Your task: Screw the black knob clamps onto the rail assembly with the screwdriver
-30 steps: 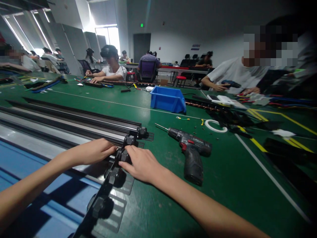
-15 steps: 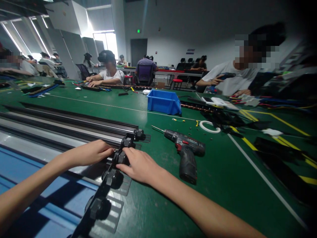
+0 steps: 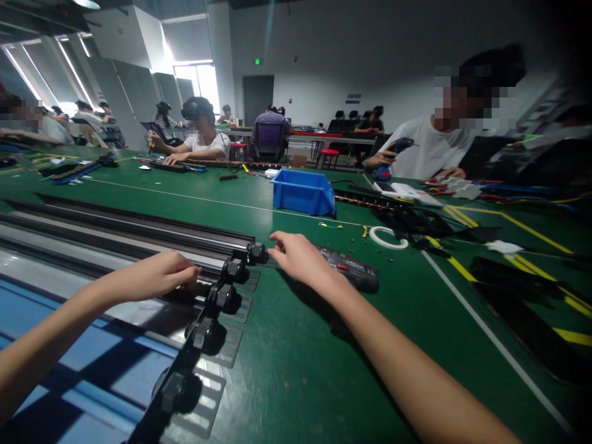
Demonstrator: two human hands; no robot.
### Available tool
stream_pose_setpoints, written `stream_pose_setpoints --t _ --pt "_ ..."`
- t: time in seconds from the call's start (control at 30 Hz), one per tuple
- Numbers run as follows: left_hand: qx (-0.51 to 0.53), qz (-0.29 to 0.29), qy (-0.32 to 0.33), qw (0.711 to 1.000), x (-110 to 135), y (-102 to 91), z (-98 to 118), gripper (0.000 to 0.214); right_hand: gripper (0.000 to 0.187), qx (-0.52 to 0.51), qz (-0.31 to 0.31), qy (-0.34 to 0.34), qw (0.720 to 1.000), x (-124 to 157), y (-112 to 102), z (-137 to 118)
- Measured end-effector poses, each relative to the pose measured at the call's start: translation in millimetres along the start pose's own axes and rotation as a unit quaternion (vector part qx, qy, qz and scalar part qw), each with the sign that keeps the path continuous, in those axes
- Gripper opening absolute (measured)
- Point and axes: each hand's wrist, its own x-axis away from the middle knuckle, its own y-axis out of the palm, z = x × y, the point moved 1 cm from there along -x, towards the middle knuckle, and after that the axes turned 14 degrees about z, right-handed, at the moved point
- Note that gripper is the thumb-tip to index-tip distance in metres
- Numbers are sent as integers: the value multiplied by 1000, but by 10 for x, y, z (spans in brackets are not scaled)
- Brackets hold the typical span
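My right hand (image 3: pixel 300 256) hovers over the green table, thumb and fingers apart with nothing between them. It is just right of the farthest black hex-nut fitting (image 3: pixel 256 251) and partly covers a black-and-red cordless drill (image 3: pixel 354 271). My left hand (image 3: pixel 164 275) lies over the long black and silver metal strips (image 3: pixel 124 243), with curled fingers near the inner side of a black end plate (image 3: pixel 180 348). What those fingertips grip, if anything, is hidden. Several black hex-nut fittings, such as the near one (image 3: pixel 173 388), line this plate. Flat slotted tabs (image 3: pixel 210 401) stick out beside them.
A blue bin (image 3: pixel 303 192) stands beyond the drill. A white ring-shaped coil (image 3: pixel 388 238), a short yellow-green wire (image 3: pixel 330 226) and small dark bits lie nearby. Blue panels (image 3: pixel 28 314) fill the near left. Another person holds a power tool (image 3: pixel 393 157) across the table.
My right hand has let go of a middle fitting and moved away and right, toward the farthest one, now covering part of the drill. My left hand has shifted slightly left.
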Motion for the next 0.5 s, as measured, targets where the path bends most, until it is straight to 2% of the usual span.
stream_pose_setpoints --t 0.07,0.1,0.23,0.3,0.4,0.5 --pt "47 -25 -7 999 -21 -12 -7 52 40 -21 -4 -13 1000 -1 127 45" --pt "68 -8 -10 998 -35 -14 -6 54 44 -32 -6 -25 999 9 183 54" --pt "46 165 18 985 -104 28 -22 48 49 -77 -27 -65 995 66 293 55" --pt "2 201 63 977 -149 89 -69 43 49 -94 -37 -76 992 92 291 52" --pt "-42 197 116 973 -224 205 -195 46 55 -102 -48 -84 990 119 269 43" --pt "-69 162 118 977 -275 307 -314 53 60 -100 -59 -82 990 136 259 31"
